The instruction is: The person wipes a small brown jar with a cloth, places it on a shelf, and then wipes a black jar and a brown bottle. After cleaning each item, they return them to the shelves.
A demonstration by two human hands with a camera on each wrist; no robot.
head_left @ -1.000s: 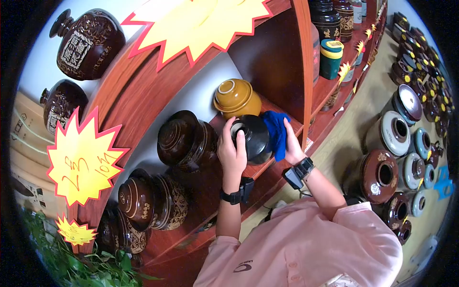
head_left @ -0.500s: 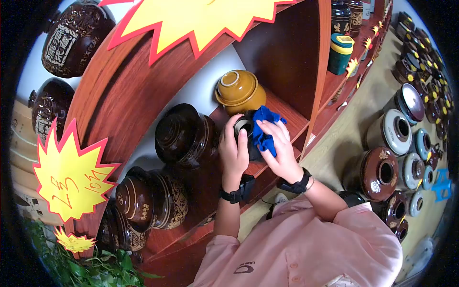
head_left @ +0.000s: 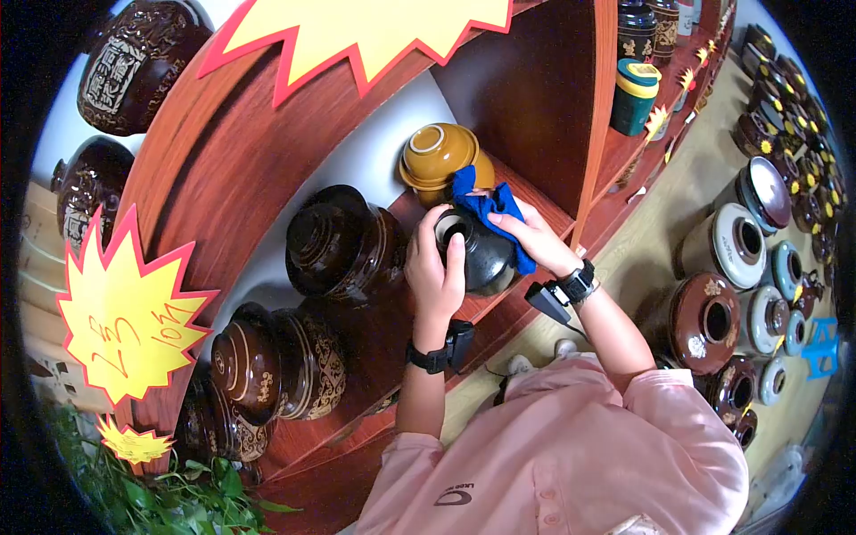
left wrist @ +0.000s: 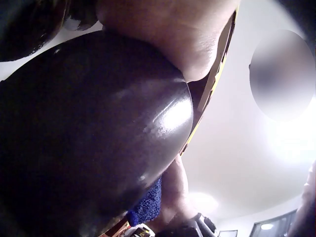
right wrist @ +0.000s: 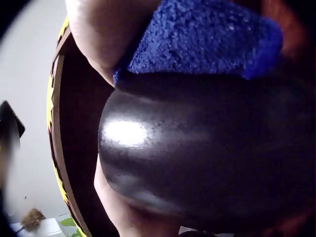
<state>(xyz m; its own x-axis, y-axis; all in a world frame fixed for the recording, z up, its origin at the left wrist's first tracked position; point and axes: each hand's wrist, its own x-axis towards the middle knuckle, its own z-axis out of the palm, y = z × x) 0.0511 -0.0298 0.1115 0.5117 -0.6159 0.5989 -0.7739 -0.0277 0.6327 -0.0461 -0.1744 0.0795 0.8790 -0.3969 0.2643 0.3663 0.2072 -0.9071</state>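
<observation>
A glossy black jar [head_left: 489,259] with a round open mouth is tilted toward me over the shelf. My left hand [head_left: 433,275] grips it by the neck, the thumb lying along the mouth's rim. In my right hand [head_left: 537,239] is a blue cloth [head_left: 499,217], bunched under the fingers and laid on the jar's upper far side. The right wrist view shows the cloth's fuzzy pile [right wrist: 197,42] flat against the dark glaze. From the left wrist, the jar's rounded side [left wrist: 98,128] fills much of the view, with my left palm [left wrist: 168,34] against it.
An amber lidded pot [head_left: 446,160] stands just behind the jar. Dark brown lidded jars [head_left: 343,241] line the shelf [head_left: 343,392] to the left. A wooden divider [head_left: 526,98] rises at the back right. Large jars [head_left: 709,321] stand on the floor at right; a starburst sign [head_left: 134,312] hangs at left.
The cloth went from the jar's right side up over its mouth area, then back to its upper far side with my right hand. My left hand keeps its grip on the neck.
</observation>
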